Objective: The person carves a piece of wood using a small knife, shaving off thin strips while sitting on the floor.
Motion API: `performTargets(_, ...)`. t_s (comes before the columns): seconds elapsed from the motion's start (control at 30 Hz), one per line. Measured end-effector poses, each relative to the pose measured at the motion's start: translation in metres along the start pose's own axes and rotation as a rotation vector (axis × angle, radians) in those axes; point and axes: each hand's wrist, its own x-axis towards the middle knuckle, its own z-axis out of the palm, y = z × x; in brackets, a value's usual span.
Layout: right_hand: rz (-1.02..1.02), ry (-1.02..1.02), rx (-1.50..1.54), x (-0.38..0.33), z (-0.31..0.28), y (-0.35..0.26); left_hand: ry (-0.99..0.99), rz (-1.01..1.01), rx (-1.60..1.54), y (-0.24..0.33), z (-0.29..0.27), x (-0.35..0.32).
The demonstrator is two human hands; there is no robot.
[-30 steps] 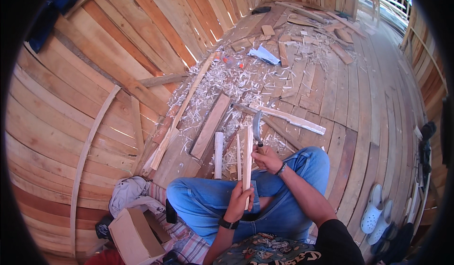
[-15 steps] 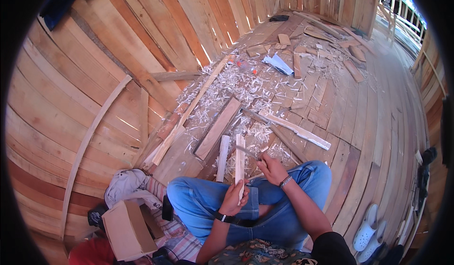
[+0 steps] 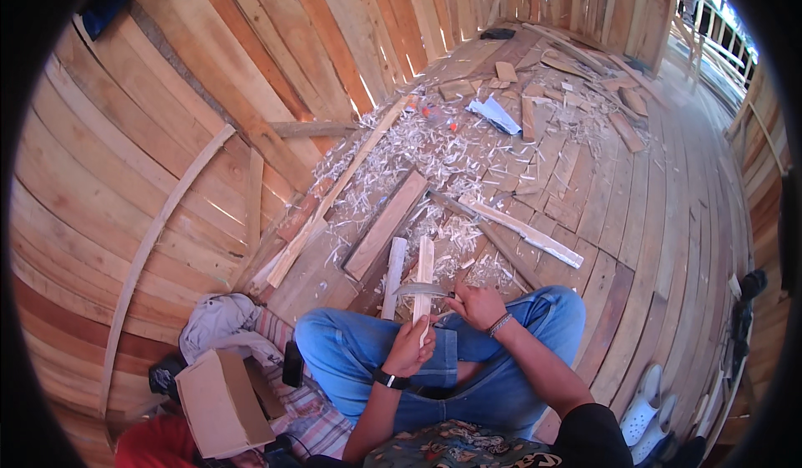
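My left hand (image 3: 411,347) grips the lower end of a pale wooden stick (image 3: 424,272), which stands upright over my lap in blue jeans. In my right hand (image 3: 478,305) is a knife (image 3: 420,289); its curved blade lies across the stick, pointing left. A second pale stick (image 3: 393,276) lies just left of the held one. A black watch sits on my left wrist and a bracelet on my right.
Wood shavings (image 3: 434,146) and offcuts litter the plank floor ahead. A flat board (image 3: 386,223) and a long pale slat (image 3: 522,231) lie near my knees. A cardboard box (image 3: 219,401), crumpled cloth (image 3: 219,322) and a black phone (image 3: 292,364) sit at my left. White sandals (image 3: 643,401) lie at right.
The knife blade has come down from pointing up beside the stick to lying across it. The view has tilted slightly; both hands stay at the stick.
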Motion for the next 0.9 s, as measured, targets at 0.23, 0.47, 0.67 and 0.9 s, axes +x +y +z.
performTargets(0.23, 0.032, -0.105, -0.089, 0.008, -0.004, -0.002, -0.029, -0.030, 0.028, 0.001, 0.000, -0.004)
performTargets(0.47, 0.118, -0.065, -0.018, 0.006, -0.007, 0.001, -0.049, -0.045, 0.068, -0.010, -0.007, -0.002)
performTargets(0.67, 0.284, -0.048, -0.007, 0.023, -0.012, 0.015, -0.058, -0.058, 0.079, -0.011, -0.005, -0.002)
performTargets(0.9, 0.121, -0.056, -0.020, 0.015, -0.009, 0.003, -0.024, -0.007, 0.112, 0.007, -0.005, 0.004)
